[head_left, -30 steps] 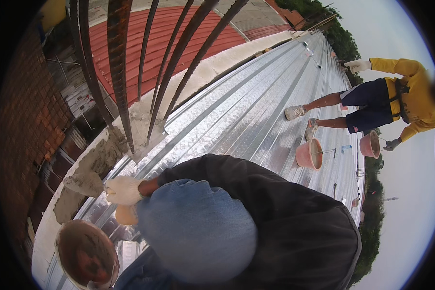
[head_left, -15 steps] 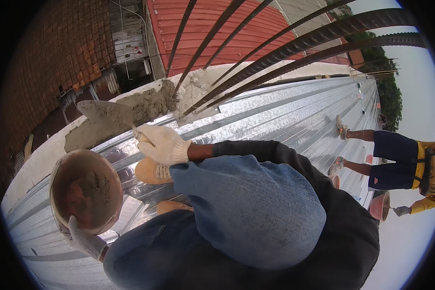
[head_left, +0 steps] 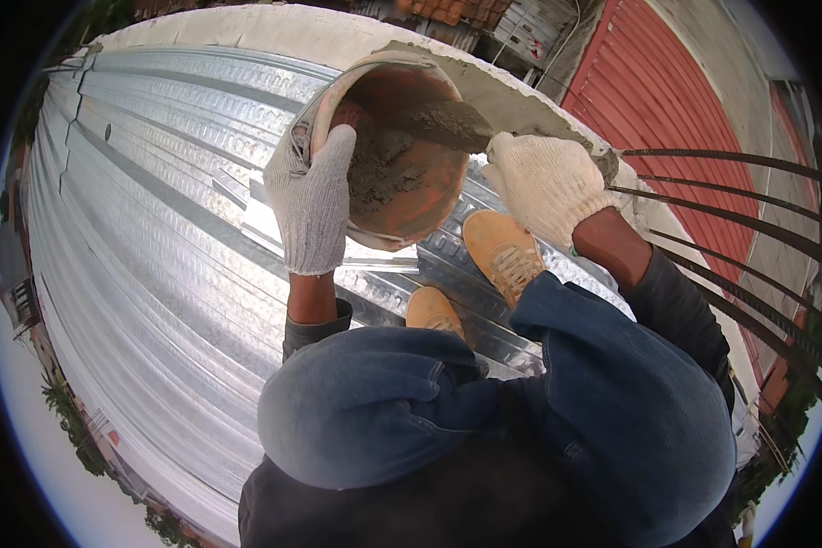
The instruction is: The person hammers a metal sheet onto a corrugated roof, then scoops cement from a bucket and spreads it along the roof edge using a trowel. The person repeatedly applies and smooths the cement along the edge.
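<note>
My left hand (head_left: 310,196), in a grey knit glove, grips the rim of a round reddish bucket (head_left: 432,205) with grey wet mortar (head_left: 384,178) inside. My right hand (head_left: 539,178), in a cream glove, is closed on a trowel (head_left: 443,123), whose mortar-coated blade is inside the upper right of the bucket. Below the hands are my bent knees in blue jeans and my tan shoes (head_left: 493,247) on corrugated silver sheeting (head_left: 128,228).
A concrete ledge (head_left: 237,27) with fresh mortar runs along the far side and down the right. Bent rebar (head_left: 721,187) rises from it at the right. Beyond lie a red metal roof (head_left: 658,100) and tiled roofs. Loose metal strips (head_left: 256,215) lie left of my feet.
The view has swung round from the ledge and co-worker to the bucket. My right hand has moved the trowel from the ledge into the bucket; my left hand has come onto its rim.
</note>
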Demonstrator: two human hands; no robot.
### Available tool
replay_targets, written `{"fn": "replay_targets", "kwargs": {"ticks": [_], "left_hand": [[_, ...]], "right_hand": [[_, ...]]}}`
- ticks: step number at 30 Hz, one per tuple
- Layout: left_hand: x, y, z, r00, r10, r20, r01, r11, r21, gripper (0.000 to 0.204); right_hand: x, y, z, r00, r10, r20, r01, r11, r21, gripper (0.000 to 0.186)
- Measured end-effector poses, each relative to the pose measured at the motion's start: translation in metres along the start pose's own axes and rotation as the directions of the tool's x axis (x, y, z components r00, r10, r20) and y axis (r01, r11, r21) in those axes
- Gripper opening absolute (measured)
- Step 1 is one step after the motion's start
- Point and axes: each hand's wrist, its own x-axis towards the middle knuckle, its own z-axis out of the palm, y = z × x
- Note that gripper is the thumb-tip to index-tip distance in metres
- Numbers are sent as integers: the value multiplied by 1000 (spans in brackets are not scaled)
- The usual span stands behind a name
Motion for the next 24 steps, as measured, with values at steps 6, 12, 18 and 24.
{"fn": "replay_targets", "kwargs": {"ticks": [6,12,18,24], "left_hand": [[-15,-3,-4,999,51,-12,-51,998,-44,48],[-16,-26,-26,999,-49,12,49,996,-68,48],[-19,-17,-14,1000,30,-2,-30,994,-109,46],[6,-19,-28,988,-46,-144,10,971,-239,46]], "right_hand": [[30,-3,-3,972,-138,192,133,990,41,40],[19,-6,23,942,-284,178,250,949,190,43],[2,-5,44,931,-322,170,204,847,491,46],[-4,-7,45,939,-322,119,165,728,665,56]]}}
